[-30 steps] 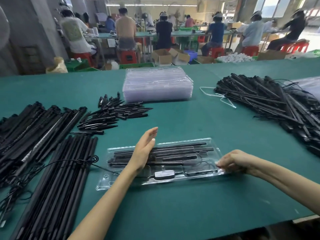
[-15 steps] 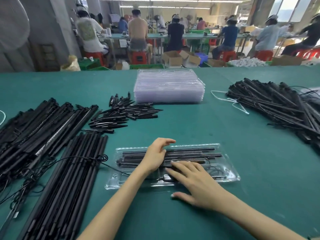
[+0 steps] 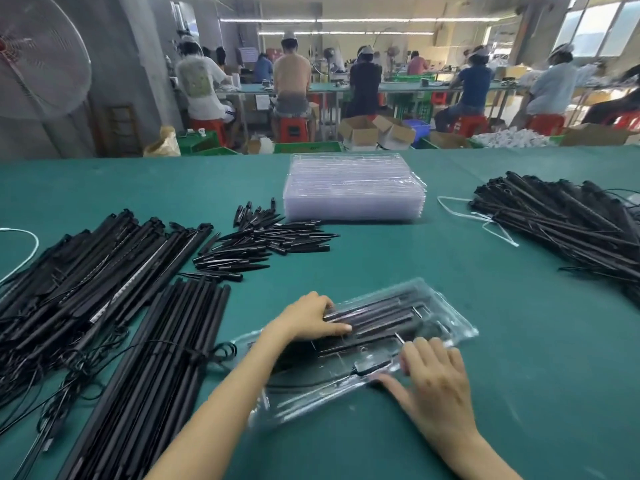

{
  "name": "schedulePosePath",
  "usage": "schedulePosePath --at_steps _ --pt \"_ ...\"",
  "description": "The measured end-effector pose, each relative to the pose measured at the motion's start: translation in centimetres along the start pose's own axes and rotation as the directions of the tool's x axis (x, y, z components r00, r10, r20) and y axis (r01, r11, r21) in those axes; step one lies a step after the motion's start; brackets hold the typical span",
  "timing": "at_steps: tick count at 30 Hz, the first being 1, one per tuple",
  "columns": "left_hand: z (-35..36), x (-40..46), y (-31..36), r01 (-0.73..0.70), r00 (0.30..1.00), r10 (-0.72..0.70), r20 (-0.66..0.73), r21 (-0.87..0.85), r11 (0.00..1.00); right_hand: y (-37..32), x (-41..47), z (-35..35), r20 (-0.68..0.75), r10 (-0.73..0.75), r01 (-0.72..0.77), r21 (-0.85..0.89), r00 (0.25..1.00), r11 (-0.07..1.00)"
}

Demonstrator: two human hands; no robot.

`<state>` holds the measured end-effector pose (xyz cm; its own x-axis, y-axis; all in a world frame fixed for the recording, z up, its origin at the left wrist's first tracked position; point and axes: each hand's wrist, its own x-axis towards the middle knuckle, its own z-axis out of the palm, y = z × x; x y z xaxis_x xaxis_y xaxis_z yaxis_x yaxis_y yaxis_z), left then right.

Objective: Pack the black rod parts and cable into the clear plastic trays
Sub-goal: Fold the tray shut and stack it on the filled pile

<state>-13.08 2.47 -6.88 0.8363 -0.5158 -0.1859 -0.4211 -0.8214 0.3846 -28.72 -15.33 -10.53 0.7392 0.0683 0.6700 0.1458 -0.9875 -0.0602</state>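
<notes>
A clear plastic tray [image 3: 453, 329] lies slanted on the green table in front of me, its right end farther away. Black rod parts [image 3: 381, 318] fill its upper slots, and a black cable with a small plug [image 3: 369, 368] lies along its near side. My left hand [image 3: 308, 318] grips the tray's far left part, fingers curled over the far edge and thumb lying on the rods. My right hand [image 3: 434, 381] rests on the near edge, fingers laid on the plastic and thumb spread along the rim.
A stack of empty clear trays [image 3: 353, 192] stands at the back centre. Long black rods [image 3: 86, 271] and a tied bundle [image 3: 166, 358] fill the left. Short pointed pieces [image 3: 263, 240] lie beyond them. More rods with cables [image 3: 571, 226] are heaped at the right.
The tray has turned from lying level to a slant, right end away from me. My right hand slid from the tray's middle to its near edge. My left hand stays on the far left part.
</notes>
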Motion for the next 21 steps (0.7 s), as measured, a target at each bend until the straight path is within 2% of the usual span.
schedulePosePath --at_steps 1,3,5,6,7,9,10,11,12,14,17,19,21 --pt "-0.2 0.1 -0.1 0.011 1.000 -0.011 -0.021 -0.026 1.000 0.5 0.2 0.0 0.032 0.133 -0.134 0.026 0.991 0.991" --pt "-0.4 0.3 -0.4 0.034 0.996 -0.045 -0.082 -0.125 0.992 1.2 0.9 0.1 0.143 0.374 -0.392 0.128 0.916 0.911" --pt "-0.3 0.4 -0.4 0.055 0.991 -0.093 -0.095 -0.344 0.937 1.6 1.6 0.8 0.257 0.491 -0.552 0.304 0.832 0.776" --pt "-0.3 0.3 -0.2 0.071 0.990 -0.121 -0.078 -0.466 0.882 1.6 2.0 1.3 0.314 0.531 -0.617 0.420 0.787 0.666" --pt "-0.1 0.3 0.0 0.085 0.987 -0.149 -0.066 -0.574 0.814 1.5 2.7 1.6 0.397 0.568 -0.686 0.528 0.720 0.500" --pt "0.5 0.3 0.5 0.075 0.976 -0.199 -0.085 -0.726 0.683 1.1 5.0 1.6 0.654 0.537 -0.774 0.634 0.532 -0.006" --pt "0.8 0.2 0.8 0.060 0.970 -0.219 -0.104 -0.773 0.631 1.1 6.0 1.5 0.748 0.462 -0.757 0.616 0.475 -0.219" --pt "1.0 0.2 1.2 0.048 0.964 -0.240 -0.118 -0.806 0.590 1.1 7.0 1.3 0.796 0.396 -0.734 0.590 0.458 -0.337" --pt "1.1 0.1 1.4 0.044 0.956 -0.263 -0.127 -0.828 0.559 1.3 7.8 1.3 0.814 0.363 -0.731 0.573 0.454 -0.371" --pt "1.3 -0.2 1.7 0.039 0.943 -0.298 -0.148 -0.841 0.539 1.4 8.8 1.6 0.809 0.379 -0.766 0.567 0.449 -0.302" --pt "1.8 -1.3 1.8 -0.052 0.927 -0.284 -0.246 -0.833 0.551 1.5 9.3 2.5 0.792 0.337 -0.784 0.588 0.509 -0.199" --pt "2.2 -1.8 1.9 -0.072 0.926 -0.273 -0.261 -0.831 0.551 1.6 9.4 2.7 0.786 0.324 -0.799 0.587 0.526 -0.128" --pt "2.7 -2.1 1.7 -0.056 0.928 -0.283 -0.244 -0.839 0.540 1.8 9.3 3.0 0.799 0.280 -0.808 0.578 0.532 -0.114"
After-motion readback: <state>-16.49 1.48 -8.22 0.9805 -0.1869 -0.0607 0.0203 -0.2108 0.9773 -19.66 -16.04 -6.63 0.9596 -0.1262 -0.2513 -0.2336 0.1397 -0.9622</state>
